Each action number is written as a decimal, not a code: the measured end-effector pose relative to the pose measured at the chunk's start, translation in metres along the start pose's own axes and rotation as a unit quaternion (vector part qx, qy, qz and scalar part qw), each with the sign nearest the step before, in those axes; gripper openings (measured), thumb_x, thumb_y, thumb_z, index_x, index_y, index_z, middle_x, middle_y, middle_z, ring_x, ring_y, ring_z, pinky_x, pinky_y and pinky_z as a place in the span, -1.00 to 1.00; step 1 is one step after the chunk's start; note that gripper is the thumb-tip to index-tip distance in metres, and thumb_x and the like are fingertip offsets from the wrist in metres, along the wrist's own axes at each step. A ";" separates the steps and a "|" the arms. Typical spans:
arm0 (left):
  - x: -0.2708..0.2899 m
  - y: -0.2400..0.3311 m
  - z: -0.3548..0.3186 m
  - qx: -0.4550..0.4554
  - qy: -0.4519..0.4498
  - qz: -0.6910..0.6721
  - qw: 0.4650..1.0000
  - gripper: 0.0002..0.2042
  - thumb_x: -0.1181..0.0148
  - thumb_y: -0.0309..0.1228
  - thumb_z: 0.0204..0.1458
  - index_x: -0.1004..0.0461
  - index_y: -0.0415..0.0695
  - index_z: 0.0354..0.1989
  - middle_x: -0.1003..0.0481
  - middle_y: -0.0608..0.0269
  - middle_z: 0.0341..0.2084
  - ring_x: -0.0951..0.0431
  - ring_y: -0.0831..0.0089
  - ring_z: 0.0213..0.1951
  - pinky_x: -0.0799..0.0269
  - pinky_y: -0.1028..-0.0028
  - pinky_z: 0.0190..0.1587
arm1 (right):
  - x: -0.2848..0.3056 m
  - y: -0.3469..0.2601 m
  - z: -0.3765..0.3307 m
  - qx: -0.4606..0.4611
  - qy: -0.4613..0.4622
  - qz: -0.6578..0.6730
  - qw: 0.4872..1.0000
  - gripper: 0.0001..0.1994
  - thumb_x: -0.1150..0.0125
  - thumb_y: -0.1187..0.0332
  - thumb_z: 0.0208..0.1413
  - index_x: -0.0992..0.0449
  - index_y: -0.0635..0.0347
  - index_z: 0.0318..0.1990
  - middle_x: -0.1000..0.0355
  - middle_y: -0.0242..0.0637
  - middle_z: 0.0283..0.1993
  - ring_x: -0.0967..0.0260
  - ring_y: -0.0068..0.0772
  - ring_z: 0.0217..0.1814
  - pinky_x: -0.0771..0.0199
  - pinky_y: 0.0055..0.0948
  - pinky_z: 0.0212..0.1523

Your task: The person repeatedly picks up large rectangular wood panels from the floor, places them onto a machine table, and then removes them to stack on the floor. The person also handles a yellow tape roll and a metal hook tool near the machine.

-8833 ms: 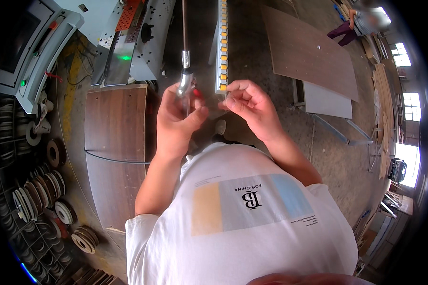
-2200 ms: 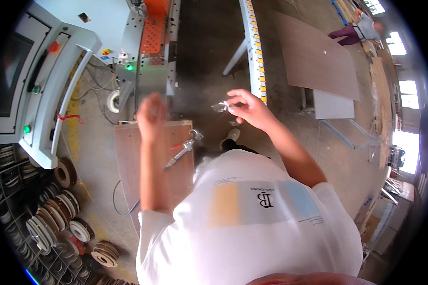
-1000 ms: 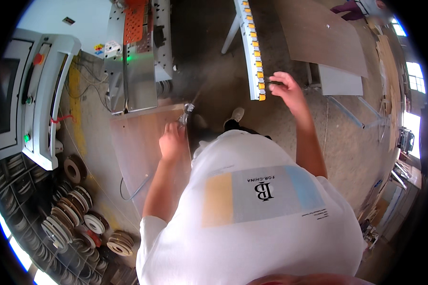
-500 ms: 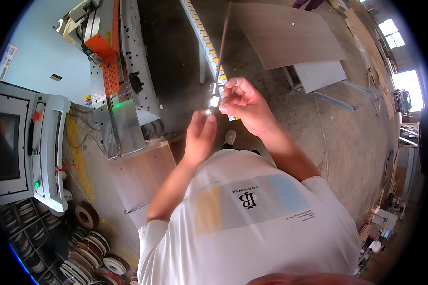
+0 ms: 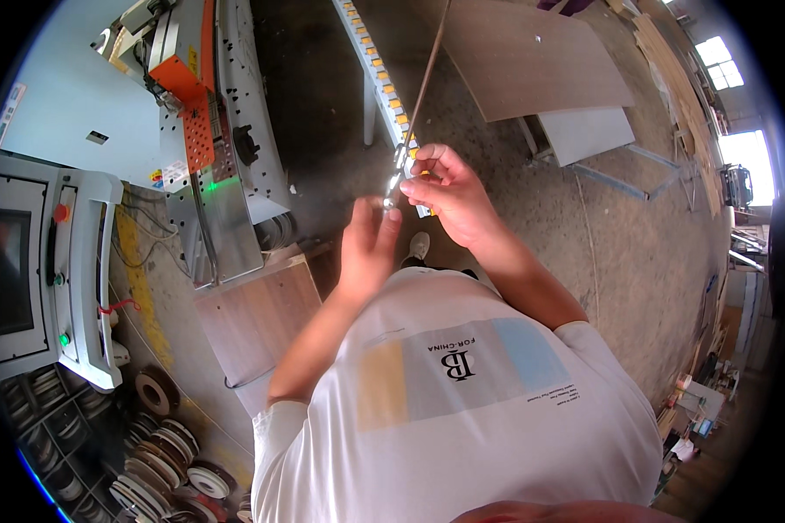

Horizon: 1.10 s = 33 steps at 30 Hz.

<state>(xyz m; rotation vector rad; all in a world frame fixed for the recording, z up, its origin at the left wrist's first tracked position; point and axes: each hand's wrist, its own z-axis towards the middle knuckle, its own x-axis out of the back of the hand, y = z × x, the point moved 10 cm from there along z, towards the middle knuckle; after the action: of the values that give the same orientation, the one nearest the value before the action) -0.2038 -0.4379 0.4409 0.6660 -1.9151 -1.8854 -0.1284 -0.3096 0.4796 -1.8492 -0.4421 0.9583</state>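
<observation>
In front of my chest, both hands meet at a small shiny metal tool with a rounded near end. Glare and blur hide its exact kind. My left hand is closed at the near end, thumb against the rounded tip. With thumb and forefinger, my right hand pinches the tool's right side. From its far end a long, thin brown strip runs away to the top of the view; whether it is a rod or a board seen edge-on I cannot tell.
Left stand a machine with an orange guard and a control panel. A rail with yellow rollers runs ahead. A large brown board lies at far right. Several edge-banding rolls sit lower left. A wooden box stands beside my left arm.
The strip's far end has swung right, and the metal tool has turned slightly with it. My hands keep their hold, the left shifting a little. The view has shifted slightly.
</observation>
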 end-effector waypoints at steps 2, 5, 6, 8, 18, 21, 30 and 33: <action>0.000 0.006 -0.001 0.001 0.001 0.011 1.000 -0.75 -0.09 -0.27 0.38 -0.32 -0.22 -0.03 -0.33 0.46 -0.52 -0.24 0.74 -0.52 -0.18 0.64 -0.48 | 0.000 0.001 0.001 0.001 0.008 0.000 1.000 -0.62 -0.38 0.64 0.09 -0.43 0.07 0.02 -0.39 -0.43 -0.11 -0.43 -0.53 -0.15 -0.48 -0.51 -0.18; 0.002 0.010 -0.003 0.007 0.010 0.024 1.000 -0.75 -0.10 -0.27 0.38 -0.33 -0.23 -0.03 -0.33 0.47 -0.53 -0.23 0.74 -0.52 -0.18 0.63 -0.47 | -0.001 0.000 0.001 0.018 0.014 0.020 1.000 -0.61 -0.38 0.64 0.09 -0.43 0.07 0.02 -0.38 -0.44 -0.12 -0.43 -0.55 -0.14 -0.45 -0.52 -0.21; 0.002 0.011 -0.003 -0.004 0.013 0.027 1.000 -0.75 -0.10 -0.27 0.38 -0.33 -0.23 -0.03 -0.33 0.47 -0.52 -0.24 0.74 -0.52 -0.18 0.64 -0.47 | -0.001 -0.001 0.001 0.021 0.013 0.024 0.999 -0.61 -0.38 0.64 0.09 -0.42 0.08 0.02 -0.37 -0.44 -0.12 -0.43 -0.55 -0.14 -0.47 -0.51 -0.18; 0.003 0.014 -0.004 -0.025 0.019 0.034 0.999 -0.76 -0.10 -0.29 0.38 -0.34 -0.23 -0.04 -0.34 0.47 -0.52 -0.25 0.74 -0.51 -0.18 0.64 -0.47 | -0.003 -0.002 0.001 0.028 0.012 0.033 0.999 -0.60 -0.37 0.66 0.08 -0.41 0.09 0.02 -0.37 -0.43 -0.11 -0.43 -0.56 -0.13 -0.51 -0.50 -0.14; 0.006 0.017 -0.007 0.007 0.017 -0.004 1.000 -0.78 -0.11 -0.32 0.37 -0.34 -0.23 -0.04 -0.37 0.43 -0.48 -0.26 0.73 -0.49 -0.19 0.64 -0.46 | -0.015 -0.009 -0.006 0.076 -0.012 -0.045 0.996 -0.60 -0.36 0.69 0.07 -0.43 0.13 0.03 -0.43 -0.37 -0.04 -0.46 -0.54 -0.01 -0.56 -0.48 0.02; 0.007 0.019 -0.007 -0.005 0.021 0.015 1.000 -0.78 -0.12 -0.32 0.37 -0.34 -0.23 -0.05 -0.38 0.42 -0.47 -0.26 0.70 -0.48 -0.20 0.61 -0.45 | -0.010 -0.007 -0.005 0.057 -0.003 -0.043 0.997 -0.66 -0.35 0.68 0.09 -0.47 0.15 -0.02 -0.49 -0.36 -0.09 -0.48 -0.55 -0.03 -0.55 -0.50 0.00; 0.019 0.031 -0.005 -0.041 0.089 0.116 0.988 -0.79 -0.14 -0.36 0.35 -0.35 -0.26 -0.07 -0.37 0.32 -0.55 -0.26 0.60 -0.51 -0.24 0.53 -0.44 | -0.020 -0.020 -0.015 0.122 -0.004 -0.037 0.992 -0.73 -0.39 0.64 0.10 -0.48 0.16 -0.11 -0.53 -0.35 -0.19 -0.51 -0.54 -0.06 -0.55 -0.53 0.02; 0.018 0.035 -0.006 -0.049 0.089 0.128 0.987 -0.78 -0.15 -0.35 0.34 -0.36 -0.25 -0.06 -0.39 0.29 -0.55 -0.28 0.58 -0.50 -0.26 0.52 -0.43 | -0.014 -0.010 -0.007 0.075 0.016 0.005 0.997 -0.72 -0.37 0.63 0.12 -0.47 0.13 -0.08 -0.53 -0.37 -0.19 -0.50 -0.55 -0.08 -0.51 -0.52 -0.02</action>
<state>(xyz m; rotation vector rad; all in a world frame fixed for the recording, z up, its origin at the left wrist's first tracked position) -0.2182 -0.4533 0.4752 0.5105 -1.6959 -1.6879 -0.1308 -0.3184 0.4960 -1.7292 -0.3322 0.9416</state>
